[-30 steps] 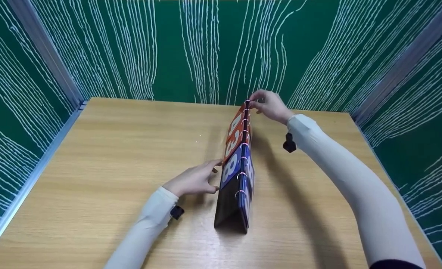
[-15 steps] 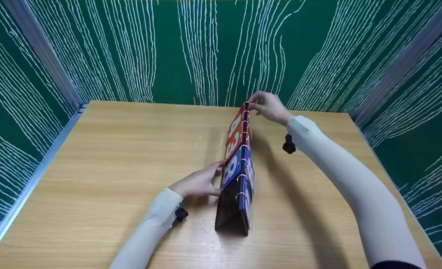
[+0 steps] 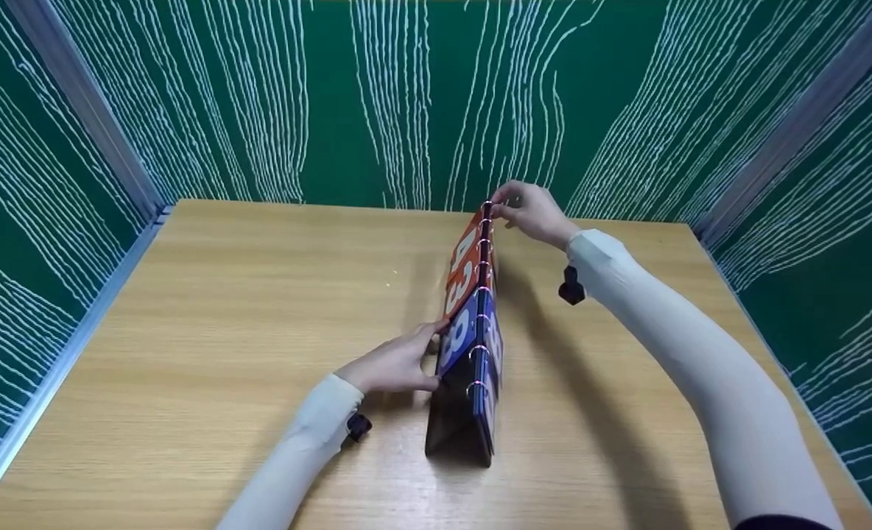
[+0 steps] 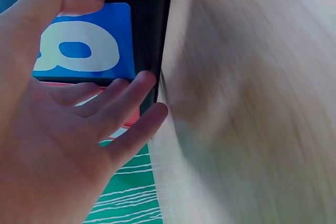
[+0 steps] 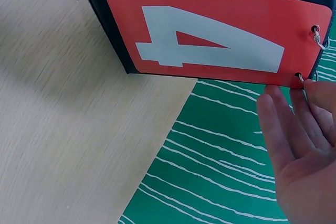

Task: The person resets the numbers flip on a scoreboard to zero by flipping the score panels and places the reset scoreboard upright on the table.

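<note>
A flip scoreboard [image 3: 465,302] stands like a tent on the table, its ringed spine running away from me. One side shows orange-red number cards [image 5: 210,35] and a blue number card [image 4: 86,43] with a white digit. My left hand [image 3: 398,362] is at the left side of the blue card, thumb on one edge and index finger at the other, lightly pinching it; the remaining fingers [image 4: 144,129] stretch out past the black backing. At the far end my right hand [image 3: 535,213] pinches the scoreboard's top corner by the last ring with thumb and fingertips.
The wooden table [image 3: 222,309] lies under everything. Green panels with wavy white lines [image 3: 333,103] rise behind it and at both sides, with metal posts [image 3: 789,118] at the corners. The scoreboard's dark shadow falls to its left.
My left hand has moved right, from beside the scoreboard's edge onto the blue card, whose digit looks slightly bent. The right hand stays at the far corner.
</note>
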`<state>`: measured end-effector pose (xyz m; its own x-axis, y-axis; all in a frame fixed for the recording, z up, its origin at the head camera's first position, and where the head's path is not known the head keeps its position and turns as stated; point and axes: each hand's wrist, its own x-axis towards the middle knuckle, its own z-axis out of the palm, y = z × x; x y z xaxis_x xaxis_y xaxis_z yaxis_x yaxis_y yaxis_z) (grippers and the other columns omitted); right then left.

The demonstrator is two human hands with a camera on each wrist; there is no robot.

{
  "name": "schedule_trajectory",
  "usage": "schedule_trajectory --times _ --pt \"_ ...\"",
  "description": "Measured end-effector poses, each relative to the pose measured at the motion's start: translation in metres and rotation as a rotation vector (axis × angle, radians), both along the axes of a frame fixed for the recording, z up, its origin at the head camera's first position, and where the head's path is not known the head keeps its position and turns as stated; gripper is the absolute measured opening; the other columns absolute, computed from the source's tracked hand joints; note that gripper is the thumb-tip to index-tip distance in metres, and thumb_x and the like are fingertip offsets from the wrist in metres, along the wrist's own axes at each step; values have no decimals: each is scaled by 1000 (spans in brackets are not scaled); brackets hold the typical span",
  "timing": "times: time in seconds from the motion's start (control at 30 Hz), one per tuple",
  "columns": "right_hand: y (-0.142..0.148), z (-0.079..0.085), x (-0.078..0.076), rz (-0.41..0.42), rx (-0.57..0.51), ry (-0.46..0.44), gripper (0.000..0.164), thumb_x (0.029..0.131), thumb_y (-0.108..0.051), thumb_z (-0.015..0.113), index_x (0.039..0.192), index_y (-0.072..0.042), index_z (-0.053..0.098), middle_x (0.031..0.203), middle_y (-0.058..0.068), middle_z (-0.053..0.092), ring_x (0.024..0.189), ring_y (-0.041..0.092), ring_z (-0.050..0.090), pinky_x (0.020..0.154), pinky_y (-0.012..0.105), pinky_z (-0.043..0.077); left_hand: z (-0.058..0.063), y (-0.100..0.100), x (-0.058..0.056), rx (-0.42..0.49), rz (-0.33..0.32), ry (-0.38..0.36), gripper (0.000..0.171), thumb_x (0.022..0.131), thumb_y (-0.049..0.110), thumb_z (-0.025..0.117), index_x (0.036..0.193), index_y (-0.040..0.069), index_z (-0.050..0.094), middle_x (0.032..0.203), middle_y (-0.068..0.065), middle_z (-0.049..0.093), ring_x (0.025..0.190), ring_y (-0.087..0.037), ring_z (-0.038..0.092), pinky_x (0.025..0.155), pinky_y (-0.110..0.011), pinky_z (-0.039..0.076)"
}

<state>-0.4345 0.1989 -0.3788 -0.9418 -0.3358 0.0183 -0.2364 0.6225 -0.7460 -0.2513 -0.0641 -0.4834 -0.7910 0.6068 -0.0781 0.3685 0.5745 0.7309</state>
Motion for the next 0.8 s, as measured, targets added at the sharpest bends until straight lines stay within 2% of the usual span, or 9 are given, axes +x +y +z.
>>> schedule_trajectory --times 0.1,0.3,0.5,0.67,0.8 --pt "0 -1 1 2 16 7 19 104 -14 57 121 -7 62 124 13 65 116 29 65 86 29 58 -1 0 0 1 -1 13 104 80 19 78 164 13 16 147 -13 49 129 -25 57 104 -41 50" --pt "0 -2 1 1 -4 -1 20 104 -14 57 122 -8 61 124 13 64 116 29 64 96 47 56 0 1 1 0 -6 12 109 78 21 81 164 16 14 144 -11 50 127 -24 57 103 -40 50" --pt "0 -3 3 -13 -4 -20 20 104 -15 57 122 -9 61 125 13 64 118 29 63 98 46 56 0 1 3 -9 -11 -12 107 79 21 79 164 16 13 149 -10 46 125 -23 55 101 -40 51" --pt "-1 -2 2 -18 -26 -17 20 104 -15 57 122 -8 61 125 14 64 120 33 62 99 47 55 1 0 1 -25 7 -6 94 87 18 69 164 18 14 156 -10 38 128 -25 52 104 -41 49" --pt "-2 -2 1 -20 -23 -17 20 104 -14 57 122 -8 61 125 14 63 119 31 63 99 49 55 3 -1 1 -63 25 17 81 94 17 60 163 20 16 160 -9 33 128 -26 51 102 -42 50"
